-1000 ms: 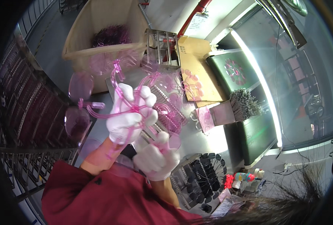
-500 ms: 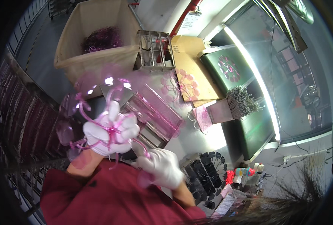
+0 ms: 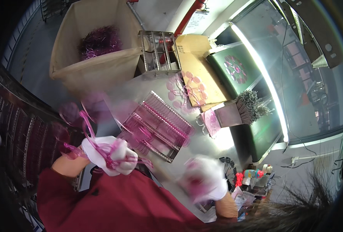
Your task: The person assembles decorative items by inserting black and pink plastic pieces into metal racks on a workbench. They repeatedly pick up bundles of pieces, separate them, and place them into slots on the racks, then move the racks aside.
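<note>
Apparently midway, the left hand (image 3: 107, 154) gripped a bunch of pink frames (image 3: 82, 135) beside the rack (image 3: 156, 125) on the counter (image 3: 214, 143); the right hand (image 3: 204, 183) was blurred, its grip unclear; more frames awaited.

The person wears a dark red top whose short sleeves end above the elbows, leaving the forearms bare. Each hand is covered by a white glove with a snug cuff at the wrist: the left hand (image 3: 108, 154) shows its glove sharply, with soft creases over the knuckles, while the right hand (image 3: 204, 183) is smeared by motion blur (its glove looks tinted pink). Dark strands of hair fringe the lower right, beside the right hand.
</note>
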Demonstrator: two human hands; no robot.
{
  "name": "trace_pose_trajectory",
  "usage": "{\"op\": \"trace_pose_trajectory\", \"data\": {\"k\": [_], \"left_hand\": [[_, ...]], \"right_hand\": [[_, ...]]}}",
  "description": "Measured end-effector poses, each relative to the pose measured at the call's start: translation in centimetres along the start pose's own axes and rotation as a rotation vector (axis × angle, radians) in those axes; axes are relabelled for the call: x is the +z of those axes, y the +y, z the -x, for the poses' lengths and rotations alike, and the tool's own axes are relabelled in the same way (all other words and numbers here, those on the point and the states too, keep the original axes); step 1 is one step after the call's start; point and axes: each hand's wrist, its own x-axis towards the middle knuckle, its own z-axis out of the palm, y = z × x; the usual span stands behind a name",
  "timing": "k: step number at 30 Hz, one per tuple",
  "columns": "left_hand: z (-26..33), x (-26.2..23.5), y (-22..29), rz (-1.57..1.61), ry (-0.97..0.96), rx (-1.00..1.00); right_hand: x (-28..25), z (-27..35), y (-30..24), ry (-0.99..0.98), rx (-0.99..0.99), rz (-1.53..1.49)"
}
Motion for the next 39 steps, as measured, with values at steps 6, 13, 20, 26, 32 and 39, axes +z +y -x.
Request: {"op": "trace_pose_trajectory", "data": {"k": [6, 13, 20, 26, 32, 39], "left_hand": [[-3.4, -4.1, -2.4, -0.03, -0.455, -0.059], [-0.4, -5.6, 2.0, -0.586, -0.157, -0.128], [-4.6, -0.8, 4.9, -1.089, 0.177, -0.507], [-5.7, -2.6, 4.3, -0.836, -0.288, -0.448], [-6.3, -2.3, 6.6, -0.981, 0.628, 1.812], [-8.3, -0.3, 6.2, -1.551, 0.265, 2.042]], "right_hand": [[-0.3, -6.5, 1.6, -0.61, 0.254, -0.904], [-1.9, -5.3, -2.8, -0.405, -0.089, 0.345], [-2.5, -11.6, -2.1, -0.534, -0.052, -0.281], [0.6, -7.3, -5.7, -0.201, -0.661, 0.568], [12.2, -2.4, 2.1, 0.498, 0.522, -1.496], [14.3, -1.3, 0.2, 0.352, 0.091, -2.344]]}}
